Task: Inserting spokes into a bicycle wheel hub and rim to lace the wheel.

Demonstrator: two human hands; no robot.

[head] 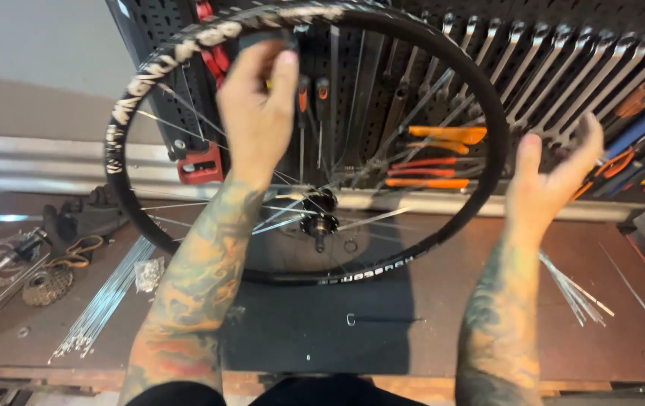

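On the workbench (pixel 427 301) the bike wheel (pixel 442 233) stood upright, left hand (pixel 258 113) gripping the rim's top. Right hand (pixel 551 177) hung open, empty, just off its right edge.

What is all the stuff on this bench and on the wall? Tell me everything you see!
Bicycle wheel: one, black rim with thin silver spokes, standing upright on the bench.
Hub: one, dark, in the middle of the wheel.
Loose spokes: a bundle, silver, lying on the bench at left; another small bundle at right.
Cassette cog: one, brownish, bench far left.
Gloves: dark pile, bench left, behind the cog.
Wrenches: a long row, silver, hanging on the black pegboard.
Pliers and cutters: several, orange handles, on the pegboard behind the wheel.
Workbench: one, brown top with a dark mat.
Left hand: gripping the top of the rim.
Right hand: open, beside the rim, holding nothing.
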